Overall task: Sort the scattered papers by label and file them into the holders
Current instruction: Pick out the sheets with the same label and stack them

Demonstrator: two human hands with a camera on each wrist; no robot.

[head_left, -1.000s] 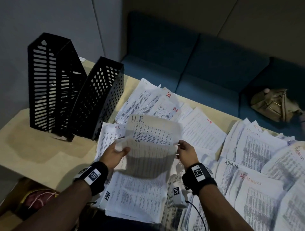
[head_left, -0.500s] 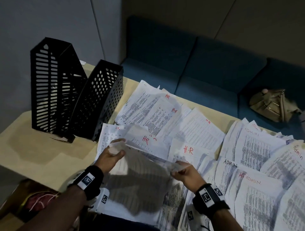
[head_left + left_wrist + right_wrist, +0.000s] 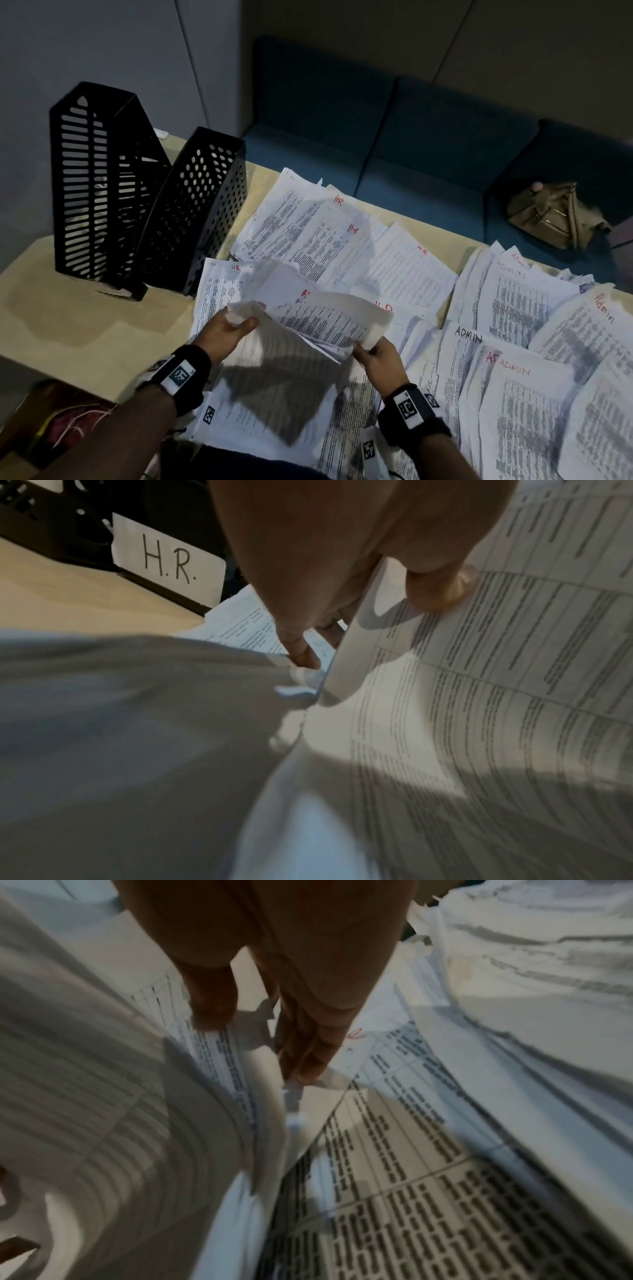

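Both hands hold a thin stack of printed papers [image 3: 322,318] lifted above the table. My left hand [image 3: 236,325] pinches its left corner, thumb on top [image 3: 435,593]. My right hand [image 3: 370,349] pinches the right corner [image 3: 240,1042]. The stack [image 3: 479,696] sags and curls between them. Sheets marked HR in red [image 3: 308,226] lie spread beneath and behind. Sheets marked ADMIN [image 3: 520,308] cover the right side. Two black file holders [image 3: 102,192] [image 3: 202,212] stand at the back left; one carries a white "H.R." label [image 3: 167,558].
The wooden table [image 3: 68,318] shows bare top in front of the holders. A blue sofa [image 3: 394,144] runs behind the table with a tan bag [image 3: 555,212] on it. A box with red contents [image 3: 61,428] sits below the near left edge.
The held stack has tipped from upright, its H.R. heading facing me, to nearly flat and curled. Both hands dropped lower and nearer to me, uncovering more HR sheets behind.
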